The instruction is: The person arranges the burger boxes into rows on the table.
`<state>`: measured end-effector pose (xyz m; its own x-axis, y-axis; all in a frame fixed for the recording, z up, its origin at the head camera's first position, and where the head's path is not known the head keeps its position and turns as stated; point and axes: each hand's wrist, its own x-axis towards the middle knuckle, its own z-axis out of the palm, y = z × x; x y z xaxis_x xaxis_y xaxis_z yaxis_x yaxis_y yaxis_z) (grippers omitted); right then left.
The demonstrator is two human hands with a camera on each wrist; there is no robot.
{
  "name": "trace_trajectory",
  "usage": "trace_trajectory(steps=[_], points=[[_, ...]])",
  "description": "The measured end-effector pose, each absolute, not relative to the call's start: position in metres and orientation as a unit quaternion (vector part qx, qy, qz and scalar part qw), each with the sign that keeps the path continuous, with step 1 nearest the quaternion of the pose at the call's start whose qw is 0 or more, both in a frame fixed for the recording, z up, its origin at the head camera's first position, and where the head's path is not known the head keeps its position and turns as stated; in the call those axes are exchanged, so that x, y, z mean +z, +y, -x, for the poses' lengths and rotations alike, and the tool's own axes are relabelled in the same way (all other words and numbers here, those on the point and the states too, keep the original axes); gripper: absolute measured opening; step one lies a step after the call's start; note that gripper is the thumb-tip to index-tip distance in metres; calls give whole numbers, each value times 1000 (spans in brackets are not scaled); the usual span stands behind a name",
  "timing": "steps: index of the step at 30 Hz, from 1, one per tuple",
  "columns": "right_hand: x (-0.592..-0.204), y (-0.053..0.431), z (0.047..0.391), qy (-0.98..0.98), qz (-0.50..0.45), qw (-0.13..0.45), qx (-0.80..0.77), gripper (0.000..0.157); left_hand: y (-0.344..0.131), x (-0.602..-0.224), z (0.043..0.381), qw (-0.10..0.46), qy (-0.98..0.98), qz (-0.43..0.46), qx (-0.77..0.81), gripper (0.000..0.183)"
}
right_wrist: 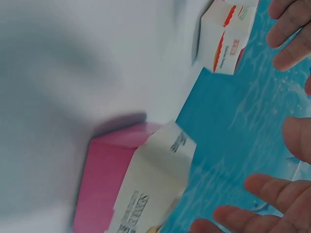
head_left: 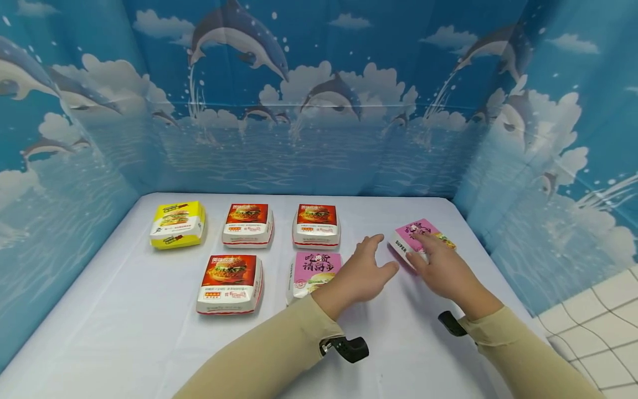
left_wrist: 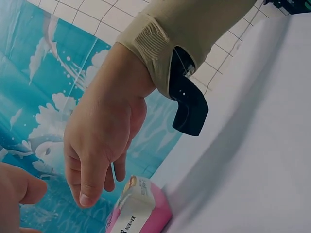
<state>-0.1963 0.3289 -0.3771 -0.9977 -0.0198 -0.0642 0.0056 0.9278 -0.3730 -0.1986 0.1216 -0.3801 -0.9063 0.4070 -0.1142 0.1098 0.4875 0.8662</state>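
A pink-and-white burger box (head_left: 404,241) lies turned at an angle on the right of the white table. Over it hovers my right hand (head_left: 443,269), fingers spread, with part of the box hidden beneath them. In the right wrist view, a gap shows between that hand's fingers (right_wrist: 272,194) and the pink box (right_wrist: 146,184). My left hand (head_left: 361,274) is raised to the left of this box, holding nothing, its thumb and fingers apart. Behind the left forearm sits a second pink burger box (head_left: 314,269), partly covered by it.
Two red-and-white burger boxes (head_left: 247,224) (head_left: 316,224) stand in the back row beside a yellow burger box (head_left: 178,224). Another red-topped box (head_left: 231,282) lies nearer the front. A dolphin-print curtain (head_left: 309,149) borders the table (head_left: 124,332).
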Motion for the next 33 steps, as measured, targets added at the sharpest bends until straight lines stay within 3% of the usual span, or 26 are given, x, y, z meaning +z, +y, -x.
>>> trace_trajectory(steps=[22,33], points=[[-390,379,228,980,-43,56,-188,70,179,-397,210,161,828,-99,528,78],[-399,389,241,971,-67,109,-204,70,197,-409,219,154,827,-60,537,80]])
